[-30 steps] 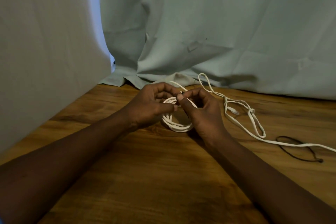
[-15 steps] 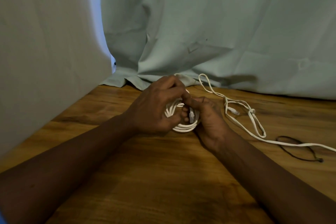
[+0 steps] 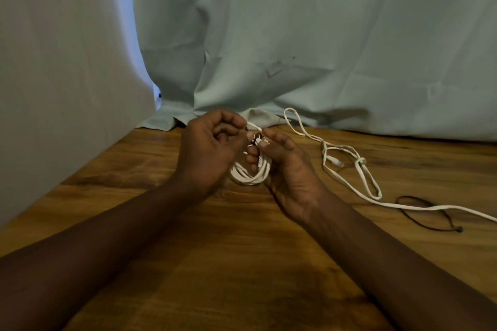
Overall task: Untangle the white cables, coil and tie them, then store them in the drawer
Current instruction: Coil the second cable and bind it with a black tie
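Head view shows us a wooden worktop (image 3: 242, 263) hung round with pale cloth sheets (image 3: 322, 35) at the back and on the left. To the right of the coiled white cable (image 3: 248, 177) a second white cable (image 3: 360, 169) lies loose on the worktop, knotted partway along, with a small plug end beside the knot; its far loop reaches the hem of the back sheet and its tail runs off the right edge. Further right of the coil, just beyond that tail, lies a thin dark cord (image 3: 425, 212), crossed by the loose cable.

We see the coil held up between both hands near the middle of the worktop, its lower arc showing under the fingers. Our left hand (image 3: 207, 153) has its grip curled, fingertips pinching a strand at the top of the coil. Our right hand (image 3: 287, 169) clasps the coil's right side, thumb and forefinger meeting the left fingertips over something small and dark at the top; what that is we cannot tell. Both forearms cover the near worktop.
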A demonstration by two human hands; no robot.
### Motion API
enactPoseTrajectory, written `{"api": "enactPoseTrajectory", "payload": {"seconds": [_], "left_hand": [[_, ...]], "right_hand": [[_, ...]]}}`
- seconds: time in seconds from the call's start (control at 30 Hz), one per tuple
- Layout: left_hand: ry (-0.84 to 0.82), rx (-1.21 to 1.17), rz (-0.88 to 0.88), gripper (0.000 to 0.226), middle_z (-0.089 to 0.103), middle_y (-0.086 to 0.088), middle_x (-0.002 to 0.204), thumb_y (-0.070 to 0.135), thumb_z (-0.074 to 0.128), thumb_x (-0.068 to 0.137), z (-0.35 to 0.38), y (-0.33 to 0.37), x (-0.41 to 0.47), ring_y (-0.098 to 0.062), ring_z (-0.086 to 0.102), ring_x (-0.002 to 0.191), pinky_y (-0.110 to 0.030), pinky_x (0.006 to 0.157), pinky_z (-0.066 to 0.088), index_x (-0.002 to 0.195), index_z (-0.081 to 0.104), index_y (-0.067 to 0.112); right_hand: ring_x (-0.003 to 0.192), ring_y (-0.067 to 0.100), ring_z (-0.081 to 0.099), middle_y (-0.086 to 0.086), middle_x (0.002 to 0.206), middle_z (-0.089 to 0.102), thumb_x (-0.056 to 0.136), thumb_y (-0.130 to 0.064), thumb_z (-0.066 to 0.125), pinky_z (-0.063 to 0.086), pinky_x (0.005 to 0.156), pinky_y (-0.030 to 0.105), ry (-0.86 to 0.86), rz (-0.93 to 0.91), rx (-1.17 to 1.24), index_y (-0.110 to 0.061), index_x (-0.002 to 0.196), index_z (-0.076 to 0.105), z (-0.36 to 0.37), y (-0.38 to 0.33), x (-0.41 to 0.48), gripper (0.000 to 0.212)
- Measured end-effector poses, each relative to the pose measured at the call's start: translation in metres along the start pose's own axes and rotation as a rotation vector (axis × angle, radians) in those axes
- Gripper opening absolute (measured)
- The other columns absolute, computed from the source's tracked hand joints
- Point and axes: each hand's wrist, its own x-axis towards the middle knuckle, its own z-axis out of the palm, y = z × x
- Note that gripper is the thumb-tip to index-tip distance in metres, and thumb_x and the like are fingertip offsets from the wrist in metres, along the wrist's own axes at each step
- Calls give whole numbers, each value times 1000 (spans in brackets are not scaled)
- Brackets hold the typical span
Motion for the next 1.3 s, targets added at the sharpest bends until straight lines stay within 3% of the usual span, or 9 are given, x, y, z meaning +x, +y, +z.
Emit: {"api": "enactPoseTrajectory", "payload": {"seconds": [0.2,0.33,0.5,0.57,0.63,0.73,1.07,1.2,1.3], "left_hand": [[20,-36,-4,14,80,3,88,3,80,86,0,1,0,-7,76,84,-16,75,54,98,81,11],[7,34,48,25,77,3,86,2,77,89,0,10,-2,3,65,60,-8,59,46,113,72,6],[69,288,208,14,74,17,87,12,80,88,-5,5,0,3,60,66,-11,63,44,99,80,22],[48,426,327,13,73,19,89,18,78,89,-7,4,2,8,58,75,-19,73,46,99,81,24],[9,587,451,14,74,14,92,24,74,89,-9,5,5,-3,61,86,-40,84,47,102,79,25],[-1,694,560,15,72,13,90,23,76,89,-10,7,7,-6,52,80,-41,89,39,103,76,22],[-74,659,568,9,62,22,83,26,76,84,-13,11,8,-4,50,71,-41,84,43,93,76,24],[-19,424,365,12,69,18,79,12,80,84,-11,7,6,-13,58,64,-24,70,49,92,78,20],[15,328,231,15,73,13,79,8,82,82,-13,3,9,-19,57,60,-21,63,50,91,78,19]], "right_hand": [[85,26,75,19,94,77,87,5,71,61,89,43,45,-85,22,-2,107,67,8,2,-6,22],[90,28,76,20,97,77,87,4,72,62,89,43,59,-109,56,0,112,65,9,2,-8,26],[97,30,76,22,101,77,85,3,72,61,91,45,53,-101,81,0,114,64,14,3,-12,30],[97,31,76,23,101,77,85,2,73,61,90,44,59,-103,68,0,115,64,16,5,-12,31],[95,31,76,22,100,77,86,1,73,60,92,46,79,-105,79,1,114,64,16,6,-12,30],[95,34,76,22,99,77,86,2,74,60,92,50,116,-142,63,1,112,64,14,4,-10,28],[88,4,74,-8,95,77,83,-15,85,63,78,40,218,-570,-747,-21,102,70,9,4,-10,25],[92,4,69,-12,97,75,85,-24,83,58,80,39,230,-730,-1081,-25,102,68,8,-4,-12,23],[98,5,53,-9,99,72,88,-22,77,47,93,40,192,-901,-1327,-25,103,67,5,-11,-13,18]]}}
